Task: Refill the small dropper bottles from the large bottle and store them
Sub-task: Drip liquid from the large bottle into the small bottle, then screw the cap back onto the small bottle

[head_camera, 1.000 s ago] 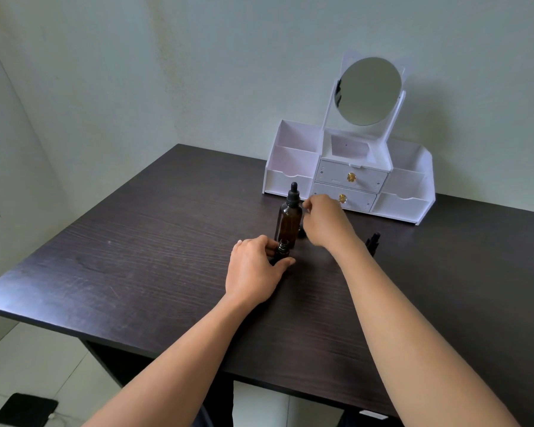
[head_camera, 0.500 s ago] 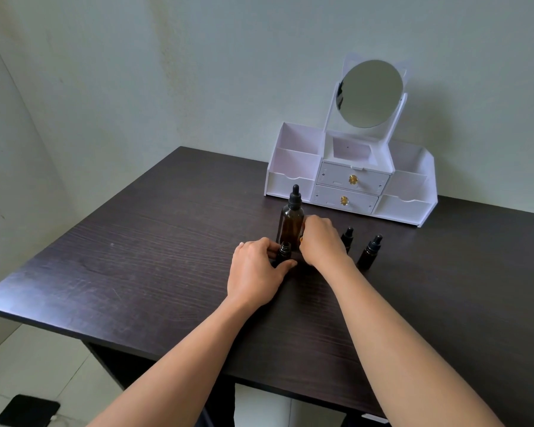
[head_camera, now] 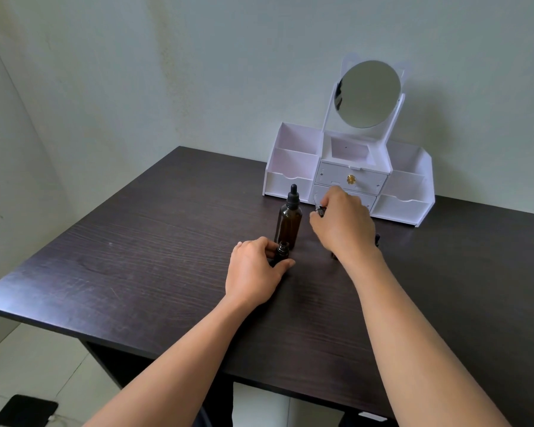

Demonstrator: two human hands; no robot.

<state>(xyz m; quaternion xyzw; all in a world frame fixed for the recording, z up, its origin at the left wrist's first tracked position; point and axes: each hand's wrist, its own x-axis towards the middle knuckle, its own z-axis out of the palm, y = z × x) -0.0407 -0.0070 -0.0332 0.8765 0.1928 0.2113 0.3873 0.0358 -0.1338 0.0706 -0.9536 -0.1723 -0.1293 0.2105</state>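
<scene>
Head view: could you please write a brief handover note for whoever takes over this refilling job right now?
Left hand: grips the small open bottle, upright on the table.
Right hand: pinches its dropper cap, lifted beside the large bottle.
Large bottle: upright behind the small one, its own dropper top on.
Other small bottles: mostly hidden behind the right wrist.
Done: one small bottle uncapped.
Left: open the large bottle, refill each small bottle, recap, store in the white organiser.

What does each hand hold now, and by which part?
Left hand grips the small open bottle by its body. Right hand pinches a dropper cap by its black collar.
</scene>
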